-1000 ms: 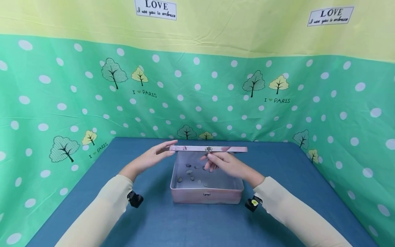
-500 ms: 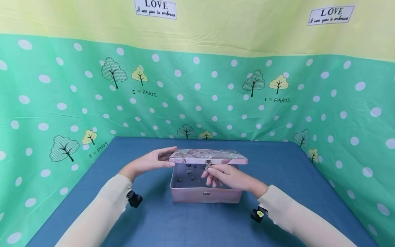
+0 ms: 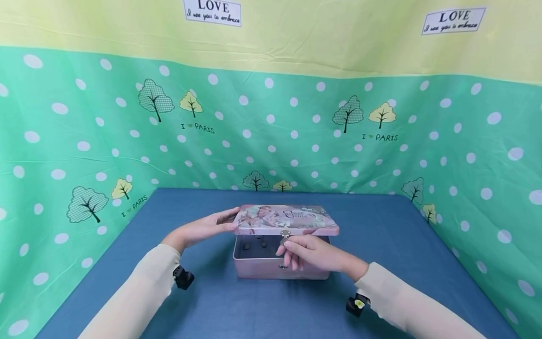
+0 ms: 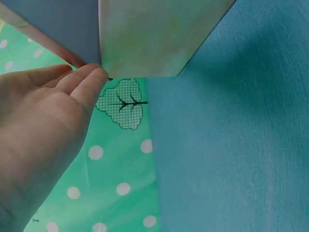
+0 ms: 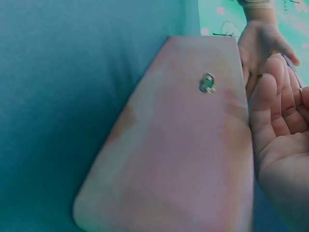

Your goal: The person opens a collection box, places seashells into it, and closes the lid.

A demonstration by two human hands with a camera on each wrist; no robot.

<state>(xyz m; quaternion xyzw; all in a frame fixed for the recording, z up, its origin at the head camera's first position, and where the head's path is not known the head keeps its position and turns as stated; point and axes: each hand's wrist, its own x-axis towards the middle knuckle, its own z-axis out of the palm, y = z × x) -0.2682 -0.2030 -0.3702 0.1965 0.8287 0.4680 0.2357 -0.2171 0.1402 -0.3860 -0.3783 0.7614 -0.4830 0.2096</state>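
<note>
A pink tin box (image 3: 262,270) stands on the table with its printed, hinged lid (image 3: 292,219) tilted partway down over it. Through the front gap a few small, roundish, greyish pieces (image 3: 246,246) show on its floor; their kind is too small to tell. My left hand (image 3: 202,230) touches the lid's left edge with nearly straight fingers. At the front middle, my right hand (image 3: 315,253) pinches the metal latch (image 3: 285,234) hanging from the lid between thumb and forefinger, its other fingers hanging before the box. The metal catch (image 5: 207,83) shows on the box's front wall in the right wrist view.
A blue cloth (image 3: 271,310) covers the table around the box. Behind and at the sides hangs a green and yellow curtain (image 3: 271,122) with dots and trees. Small black cameras (image 3: 183,278) sit at both wrists.
The lid has swung down and toward me, from nearly level with my view to showing its printed top. Both hands have lowered with it, the right one moving nearer.
</note>
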